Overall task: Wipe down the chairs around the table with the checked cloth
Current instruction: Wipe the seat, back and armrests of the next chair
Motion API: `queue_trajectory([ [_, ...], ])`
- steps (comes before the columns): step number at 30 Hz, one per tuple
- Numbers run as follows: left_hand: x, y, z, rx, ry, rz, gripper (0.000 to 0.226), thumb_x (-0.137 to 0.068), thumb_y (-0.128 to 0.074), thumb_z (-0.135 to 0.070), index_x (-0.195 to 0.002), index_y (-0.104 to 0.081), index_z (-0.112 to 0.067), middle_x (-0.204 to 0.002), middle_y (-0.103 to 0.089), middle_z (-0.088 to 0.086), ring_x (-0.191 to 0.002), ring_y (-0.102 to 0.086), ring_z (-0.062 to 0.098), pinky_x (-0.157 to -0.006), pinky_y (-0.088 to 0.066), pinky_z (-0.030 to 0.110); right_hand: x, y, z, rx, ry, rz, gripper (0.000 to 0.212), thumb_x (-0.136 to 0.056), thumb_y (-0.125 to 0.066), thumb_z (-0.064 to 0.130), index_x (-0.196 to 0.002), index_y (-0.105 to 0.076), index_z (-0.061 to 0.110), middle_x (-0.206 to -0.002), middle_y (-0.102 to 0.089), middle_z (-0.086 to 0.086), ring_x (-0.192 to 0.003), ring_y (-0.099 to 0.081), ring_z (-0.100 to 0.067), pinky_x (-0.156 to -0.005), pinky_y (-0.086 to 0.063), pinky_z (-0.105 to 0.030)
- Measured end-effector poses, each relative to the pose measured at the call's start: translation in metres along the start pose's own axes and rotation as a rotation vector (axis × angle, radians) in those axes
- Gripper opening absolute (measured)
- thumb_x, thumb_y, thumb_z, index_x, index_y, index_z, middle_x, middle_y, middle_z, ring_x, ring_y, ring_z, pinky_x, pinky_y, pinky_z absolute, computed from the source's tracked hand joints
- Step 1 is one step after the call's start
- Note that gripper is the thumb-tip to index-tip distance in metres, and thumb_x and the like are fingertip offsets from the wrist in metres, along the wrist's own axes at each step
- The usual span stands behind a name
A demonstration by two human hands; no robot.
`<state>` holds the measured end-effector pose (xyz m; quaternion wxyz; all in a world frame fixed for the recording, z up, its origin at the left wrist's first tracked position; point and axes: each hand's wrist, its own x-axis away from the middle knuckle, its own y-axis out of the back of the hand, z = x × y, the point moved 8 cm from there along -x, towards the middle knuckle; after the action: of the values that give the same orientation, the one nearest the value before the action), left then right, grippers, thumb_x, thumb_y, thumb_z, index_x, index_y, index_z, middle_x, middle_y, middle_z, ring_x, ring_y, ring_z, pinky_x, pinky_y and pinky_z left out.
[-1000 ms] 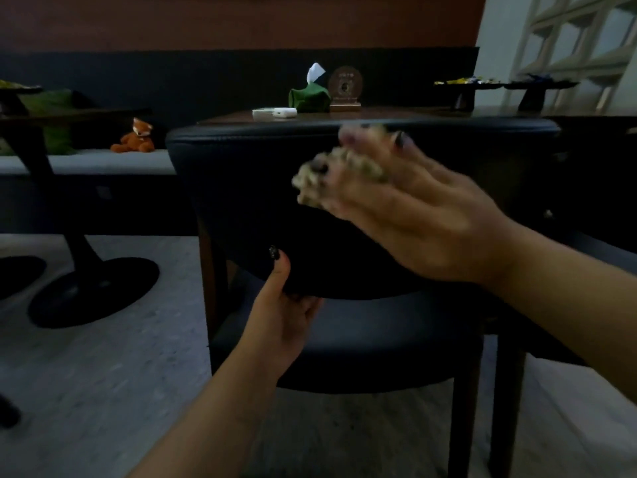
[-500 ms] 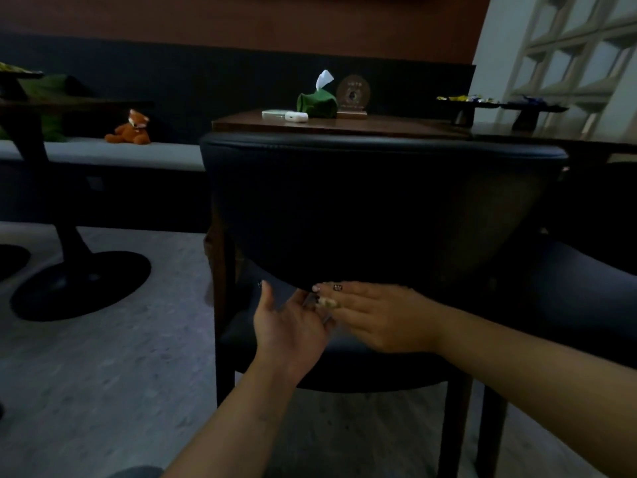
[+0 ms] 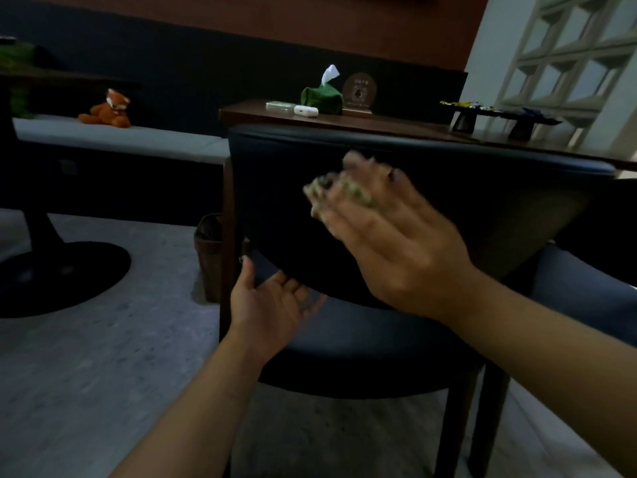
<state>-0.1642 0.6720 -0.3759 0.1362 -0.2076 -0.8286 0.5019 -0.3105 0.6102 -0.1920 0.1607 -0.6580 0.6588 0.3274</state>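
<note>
A dark padded chair (image 3: 482, 188) stands with its curved backrest toward me, pushed up to a wooden table (image 3: 379, 124). My right hand (image 3: 396, 243) presses the bunched checked cloth (image 3: 324, 198) against the outer face of the backrest; the hand is motion-blurred and its fingers lie over the cloth. My left hand (image 3: 272, 305) is palm up with relaxed fingers under the backrest's lower edge, by the seat, holding nothing.
The table carries a green tissue holder (image 3: 322, 94), a white case (image 3: 306, 110) and a round plaque (image 3: 359, 93). A woven basket (image 3: 208, 253) stands by the chair's left leg. Left are a pedestal table base (image 3: 58, 270) and a bench with an orange plush toy (image 3: 108, 110). Another seat (image 3: 586, 288) is right.
My right hand with the cloth dropped to the backrest's lower edge, then came back up to the middle of the backrest. My left hand let go of that edge and opened.
</note>
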Motion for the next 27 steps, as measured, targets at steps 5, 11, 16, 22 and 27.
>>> queue_trajectory([
  [5, -0.005, 0.006, -0.003, -0.041, 0.019, 0.020, 0.087, -0.086, -0.028, -0.074, -0.143, -0.046, -0.011, -0.143, -0.051, 0.014, -0.127, -0.051, 0.031, -0.104, -0.037, 0.048, 0.023, -0.045, 0.047, -0.105, 0.167, 0.223, 0.034, -0.098, -0.043, 0.006, -0.125, -0.053, -0.011, -0.129, -0.057, -0.022, -0.132, -0.041, -0.039, -0.114, -0.030, -0.044],
  [11, -0.009, 0.015, -0.003, -0.048, 0.055, 0.119, 0.087, -0.086, -0.029, -0.074, -0.131, -0.058, -0.006, -0.130, -0.059, 0.016, -0.117, -0.060, 0.029, -0.098, -0.046, 0.044, 0.045, -0.079, 0.091, -0.085, 0.381, 0.474, 0.031, -0.095, -0.049, 0.012, -0.117, -0.064, -0.004, -0.123, -0.063, -0.016, -0.126, -0.051, -0.033, -0.109, -0.039, -0.041],
  [16, -0.013, 0.018, 0.002, 0.019, 0.092, 0.205, 0.088, -0.083, -0.033, -0.079, -0.126, -0.065, -0.008, -0.133, -0.059, 0.015, -0.124, -0.056, 0.029, -0.106, -0.042, 0.043, 0.006, -0.056, 0.072, -0.071, 0.174, 0.412, 0.027, -0.093, -0.054, 0.010, -0.113, -0.068, -0.002, -0.121, -0.065, -0.015, -0.125, -0.051, -0.033, -0.107, -0.040, -0.042],
  [22, -0.023, 0.018, -0.009, -0.023, 0.072, 0.206, 0.091, -0.076, -0.040, -0.083, -0.139, -0.053, -0.019, -0.148, -0.046, 0.010, -0.137, -0.042, 0.028, -0.110, -0.025, 0.045, -0.055, -0.017, 0.013, 0.115, -0.057, 0.073, 0.023, -0.095, -0.054, 0.001, -0.115, -0.065, -0.004, -0.126, -0.059, -0.020, -0.127, -0.047, -0.040, -0.112, -0.032, -0.047],
  [27, -0.023, 0.033, -0.049, -0.001, -0.046, 0.161, 0.104, -0.076, -0.030, -0.085, -0.147, -0.039, -0.009, -0.150, -0.043, 0.013, -0.141, -0.036, 0.030, -0.115, -0.017, 0.051, -0.025, -0.068, 0.063, 0.047, 0.078, 0.276, 0.029, -0.093, -0.056, 0.006, -0.119, -0.062, -0.006, -0.128, -0.059, -0.019, -0.129, -0.046, -0.034, -0.108, -0.039, -0.043],
])
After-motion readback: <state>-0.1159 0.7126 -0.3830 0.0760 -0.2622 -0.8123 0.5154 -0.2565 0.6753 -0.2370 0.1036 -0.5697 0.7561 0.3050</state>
